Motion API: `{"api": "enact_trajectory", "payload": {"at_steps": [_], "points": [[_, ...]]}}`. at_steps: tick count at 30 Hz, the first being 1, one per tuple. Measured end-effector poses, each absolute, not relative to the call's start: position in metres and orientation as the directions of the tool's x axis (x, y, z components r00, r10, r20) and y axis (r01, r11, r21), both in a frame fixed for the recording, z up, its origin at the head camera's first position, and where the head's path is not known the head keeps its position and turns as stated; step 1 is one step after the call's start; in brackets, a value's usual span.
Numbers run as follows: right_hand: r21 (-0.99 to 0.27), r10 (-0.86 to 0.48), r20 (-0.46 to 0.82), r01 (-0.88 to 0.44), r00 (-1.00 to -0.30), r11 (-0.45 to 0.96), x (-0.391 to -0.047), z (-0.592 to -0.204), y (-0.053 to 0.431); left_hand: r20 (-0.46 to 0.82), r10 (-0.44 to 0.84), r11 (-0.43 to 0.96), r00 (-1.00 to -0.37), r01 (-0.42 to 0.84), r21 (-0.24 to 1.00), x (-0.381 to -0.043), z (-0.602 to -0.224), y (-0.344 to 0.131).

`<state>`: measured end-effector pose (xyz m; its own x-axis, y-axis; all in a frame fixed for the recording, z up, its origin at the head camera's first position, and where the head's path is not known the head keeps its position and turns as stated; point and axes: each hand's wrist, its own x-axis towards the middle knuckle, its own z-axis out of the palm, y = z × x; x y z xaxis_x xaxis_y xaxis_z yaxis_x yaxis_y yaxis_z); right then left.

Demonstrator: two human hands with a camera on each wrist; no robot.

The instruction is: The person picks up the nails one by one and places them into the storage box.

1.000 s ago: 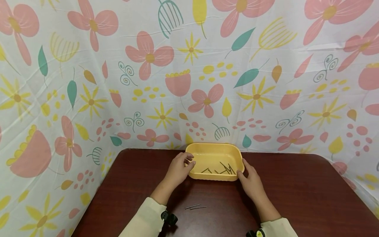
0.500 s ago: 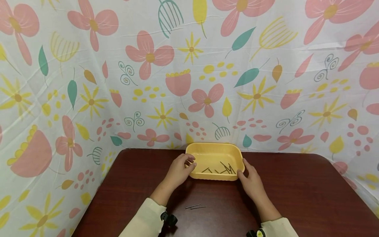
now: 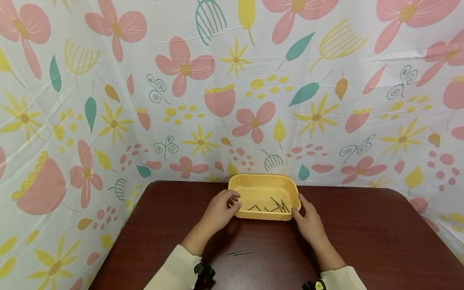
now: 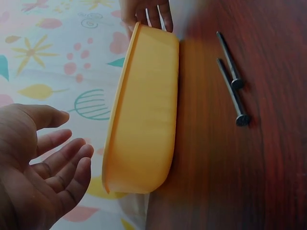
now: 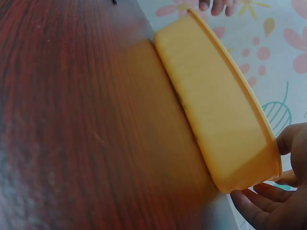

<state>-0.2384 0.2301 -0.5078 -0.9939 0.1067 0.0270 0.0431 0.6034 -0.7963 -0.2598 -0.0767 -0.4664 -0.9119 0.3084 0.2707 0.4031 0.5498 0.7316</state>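
A yellow plastic tray (image 3: 262,216) stands at the back of the table, with several nails (image 3: 280,206) lying loose along its front right part. My right hand (image 3: 309,225) grips its right front corner, thumb at the rim and fingers against the outer end wall, as the right wrist view shows. Beside the left end is my left hand (image 3: 217,210), fingers loosely bent. In the left wrist view a gap separates this left hand (image 4: 50,167) from the tray wall (image 4: 146,105), and it holds nothing. Two nails (image 3: 240,252) lie on the table in front of the tray.
The dark red-brown wooden table (image 3: 163,217) runs back to a white cloth (image 3: 195,108) printed with flowers, hanging behind and at the sides. The tray stands close to that cloth. Black straps with small devices (image 3: 204,272) sit on both wrists.
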Motion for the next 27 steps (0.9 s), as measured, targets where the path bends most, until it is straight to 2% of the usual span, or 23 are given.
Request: {"api": "enact_trajectory", "payload": {"at_steps": [9,27], "points": [[-0.791,0.104,0.045,0.028,-0.994,0.612,-0.237,-0.506,0.229,0.265,0.352,0.567,-0.898,0.43,0.702,-0.243,-0.46,-0.08],[-0.793,0.104,0.038,0.033,-0.994,0.608,-0.235,-0.503,0.227,0.109,0.417,0.71,-0.902,0.398,0.58,-0.214,-0.462,-0.084]]}}
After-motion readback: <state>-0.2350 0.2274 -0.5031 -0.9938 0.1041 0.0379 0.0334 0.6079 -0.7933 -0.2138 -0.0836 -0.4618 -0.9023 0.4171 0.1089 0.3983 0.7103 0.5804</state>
